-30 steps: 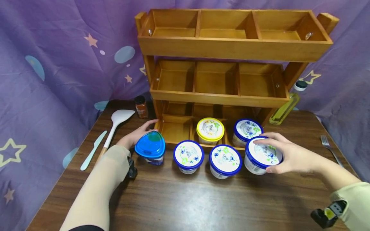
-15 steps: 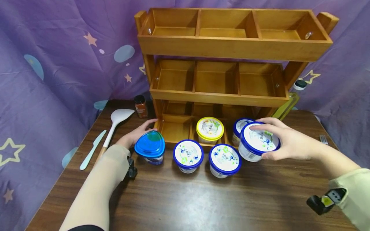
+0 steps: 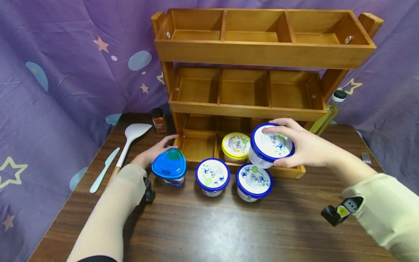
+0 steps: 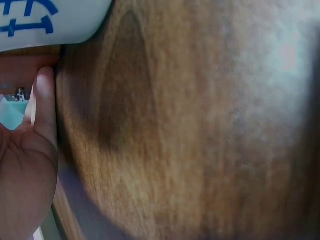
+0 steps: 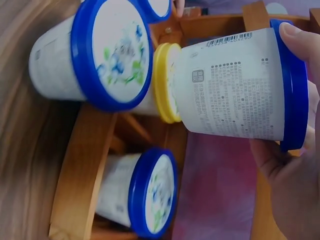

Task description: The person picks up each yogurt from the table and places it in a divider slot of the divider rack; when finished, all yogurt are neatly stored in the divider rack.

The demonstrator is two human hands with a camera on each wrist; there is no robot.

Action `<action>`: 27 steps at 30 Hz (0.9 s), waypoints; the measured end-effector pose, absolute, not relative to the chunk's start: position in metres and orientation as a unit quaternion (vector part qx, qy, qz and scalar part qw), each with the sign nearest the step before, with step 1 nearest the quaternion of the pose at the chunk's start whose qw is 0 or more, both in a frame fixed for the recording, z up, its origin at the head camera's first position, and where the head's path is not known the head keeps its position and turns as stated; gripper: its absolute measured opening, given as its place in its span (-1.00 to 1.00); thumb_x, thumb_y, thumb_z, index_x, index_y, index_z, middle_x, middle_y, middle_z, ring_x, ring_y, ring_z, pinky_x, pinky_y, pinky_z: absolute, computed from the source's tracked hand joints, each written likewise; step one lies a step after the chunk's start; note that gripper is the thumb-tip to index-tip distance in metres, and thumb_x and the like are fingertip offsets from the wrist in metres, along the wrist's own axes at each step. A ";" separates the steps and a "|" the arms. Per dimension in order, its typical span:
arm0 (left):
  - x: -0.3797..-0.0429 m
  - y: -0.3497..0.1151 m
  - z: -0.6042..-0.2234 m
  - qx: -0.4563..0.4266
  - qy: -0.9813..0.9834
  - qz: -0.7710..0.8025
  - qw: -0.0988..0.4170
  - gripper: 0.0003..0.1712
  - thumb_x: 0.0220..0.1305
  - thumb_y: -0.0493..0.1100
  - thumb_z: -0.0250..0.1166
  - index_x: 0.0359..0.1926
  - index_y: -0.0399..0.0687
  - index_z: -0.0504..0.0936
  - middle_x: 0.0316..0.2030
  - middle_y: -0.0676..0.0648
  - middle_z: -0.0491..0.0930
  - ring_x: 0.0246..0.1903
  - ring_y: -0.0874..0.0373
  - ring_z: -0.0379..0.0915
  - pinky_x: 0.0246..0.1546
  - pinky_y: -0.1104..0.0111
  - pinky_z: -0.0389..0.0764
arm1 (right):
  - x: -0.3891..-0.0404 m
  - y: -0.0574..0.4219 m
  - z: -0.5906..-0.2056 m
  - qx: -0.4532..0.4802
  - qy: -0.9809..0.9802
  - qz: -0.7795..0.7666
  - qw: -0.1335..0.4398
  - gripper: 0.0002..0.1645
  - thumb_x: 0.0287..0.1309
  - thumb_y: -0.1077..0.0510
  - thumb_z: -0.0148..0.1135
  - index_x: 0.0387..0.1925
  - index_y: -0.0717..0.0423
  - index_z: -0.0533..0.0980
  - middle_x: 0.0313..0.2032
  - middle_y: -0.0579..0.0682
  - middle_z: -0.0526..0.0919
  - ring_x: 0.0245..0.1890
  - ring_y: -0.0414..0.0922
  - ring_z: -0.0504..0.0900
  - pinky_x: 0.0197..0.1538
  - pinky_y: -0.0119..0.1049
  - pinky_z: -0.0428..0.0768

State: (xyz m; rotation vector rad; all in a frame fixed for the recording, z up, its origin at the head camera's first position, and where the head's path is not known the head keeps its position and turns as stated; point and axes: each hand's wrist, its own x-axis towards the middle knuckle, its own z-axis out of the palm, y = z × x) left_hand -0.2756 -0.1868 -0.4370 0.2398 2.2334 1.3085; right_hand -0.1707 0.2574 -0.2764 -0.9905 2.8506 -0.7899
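Observation:
My right hand (image 3: 304, 145) grips a white tub with a blue lid (image 3: 274, 142) by its rim, raised over the bottom tier of the wooden rack (image 3: 262, 55). In that tier sits a yellow-lidded tub (image 3: 235, 145). Another blue-lidded tub (image 5: 161, 194) stands in the tier's right compartment, seen in the right wrist view but hidden in the head view. My left hand (image 3: 154, 153) touches the tier's left end with extended fingers. Beside it stands a container with a translucent blue rounded-triangular lid (image 3: 169, 163). Two blue-lidded tubs (image 3: 212, 175) stand in front of the rack.
On the left lie a white ladle-like utensil (image 3: 133, 131) and a pale green knife (image 3: 105, 170). A black-capped spice jar (image 3: 159, 120) stands behind them. A bottle of yellow liquid (image 3: 324, 120) is behind the rack's right side, and a partly visible fork (image 3: 366, 157) lies at right.
My right hand has lifted the blue-lidded tub off the table and carried it up and left over the rack's bottom tier. My left hand stays at the rack's left end.

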 end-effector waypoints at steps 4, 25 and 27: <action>-0.275 -0.188 -0.437 0.098 0.827 0.487 0.263 -0.29 0.36 0.16 0.03 0.43 0.35 -0.05 0.36 -0.30 0.08 0.32 -0.22 0.00 0.23 -0.17 0.03 | -0.180 0.241 -0.277 -0.325 0.911 -0.255 0.005 -0.02 -0.33 -0.01 0.58 0.24 -0.02 0.36 0.26 0.12 0.18 0.18 0.11 0.25 0.08 0.11 0.30; -0.273 -0.185 -0.432 0.112 0.821 0.496 0.260 -0.28 0.37 0.15 0.03 0.44 0.28 -0.05 0.31 -0.34 0.16 0.28 -0.24 0.10 0.22 -0.15 0.08 | -0.209 0.165 -0.296 -0.368 0.883 -0.292 0.002 0.15 -0.28 -0.07 0.53 0.35 0.10 0.17 0.31 0.13 0.07 0.25 0.08 0.21 0.21 0.04 0.27; -0.272 -0.186 -0.433 0.112 0.820 0.497 0.260 -0.28 0.37 0.15 0.03 0.44 0.27 -0.05 0.31 -0.34 0.17 0.28 -0.24 0.10 0.22 -0.15 0.08 | -0.210 0.158 -0.300 -0.375 0.879 -0.296 -0.008 0.14 -0.29 -0.06 0.54 0.34 0.11 0.18 0.30 0.14 0.09 0.25 0.07 0.21 0.22 0.02 0.28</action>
